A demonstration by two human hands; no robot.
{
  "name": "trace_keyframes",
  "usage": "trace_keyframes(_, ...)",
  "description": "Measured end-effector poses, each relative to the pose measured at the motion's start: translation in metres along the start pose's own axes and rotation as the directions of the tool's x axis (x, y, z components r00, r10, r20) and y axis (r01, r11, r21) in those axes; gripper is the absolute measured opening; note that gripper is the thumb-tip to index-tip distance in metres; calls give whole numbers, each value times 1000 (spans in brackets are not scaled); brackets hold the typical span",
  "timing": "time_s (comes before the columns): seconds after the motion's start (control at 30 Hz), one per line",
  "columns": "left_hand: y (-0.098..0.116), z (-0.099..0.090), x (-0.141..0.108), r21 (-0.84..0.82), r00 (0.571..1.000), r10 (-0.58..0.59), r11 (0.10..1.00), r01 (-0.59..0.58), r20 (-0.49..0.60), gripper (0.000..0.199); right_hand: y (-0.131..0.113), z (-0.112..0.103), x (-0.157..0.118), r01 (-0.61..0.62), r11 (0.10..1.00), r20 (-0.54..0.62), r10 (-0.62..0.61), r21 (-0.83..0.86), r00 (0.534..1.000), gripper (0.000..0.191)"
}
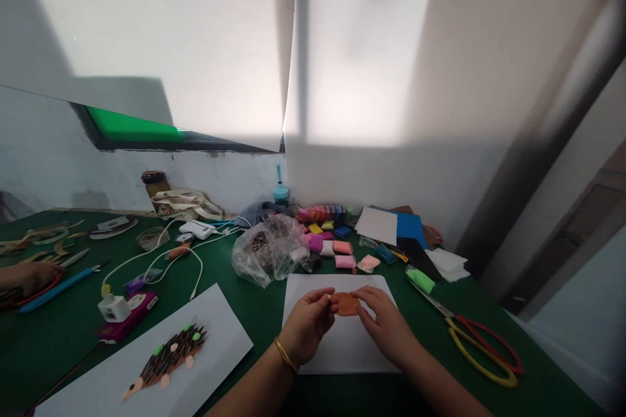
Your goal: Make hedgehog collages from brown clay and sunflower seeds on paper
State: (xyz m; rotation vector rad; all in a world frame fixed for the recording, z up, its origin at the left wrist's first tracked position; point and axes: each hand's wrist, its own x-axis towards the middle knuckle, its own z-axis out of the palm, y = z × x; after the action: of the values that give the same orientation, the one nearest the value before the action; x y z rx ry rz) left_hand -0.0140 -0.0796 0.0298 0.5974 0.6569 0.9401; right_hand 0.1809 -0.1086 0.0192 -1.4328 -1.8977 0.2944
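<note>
A flat orange-brown piece of clay (pixel 346 304) is held over a white sheet (pixel 337 345) near the front of the table. My left hand (pixel 313 322) pinches its left edge between thumb and fingers, with a bangle on that wrist. On the right side, my right hand (pixel 379 319) has its fingertips on the clay's edge, thumb below and fingers above. At the left, another white sheet (pixel 220 332) bears a hedgehog figure (pixel 171 358) with dark spines and small green and pink dots.
Red-and-yellow scissors (pixel 479 342) lie at the right. Colourful clay packs (pixel 345 262) and a plastic bag (pixel 267 251) stand behind the sheet. A purple power strip (pixel 128 318) with cables sits left. Another person's hand (pixel 34 277) shows at far left.
</note>
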Motion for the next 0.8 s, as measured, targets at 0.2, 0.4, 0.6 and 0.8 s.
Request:
trace_keyframes(0.2, -6, 4, 2, -76, 995, -19, 997, 27, 98, 15, -26, 1, 8, 52, 980, -100, -33, 192, 994, 20)
trace_keyframes(0.4, -12, 13, 0, -117, 984, -8, 993, 29, 178, 10, -34, 6, 7, 68, 949, -123, -31, 308, 992, 15)
trace_keyframes(0.6, -17, 19, -1, -30, 984, -2, 1000, 7, 178, 15, -36, 9, 5, 40, 936, -136, 9, 350, 991, 14)
trace_keyframes(0.8, -18, 19, -3, 7, 988, 10, 1000, -12, 153, 24, -37, 9, 4, 43, 934, -153, 12, 354, 988, 10)
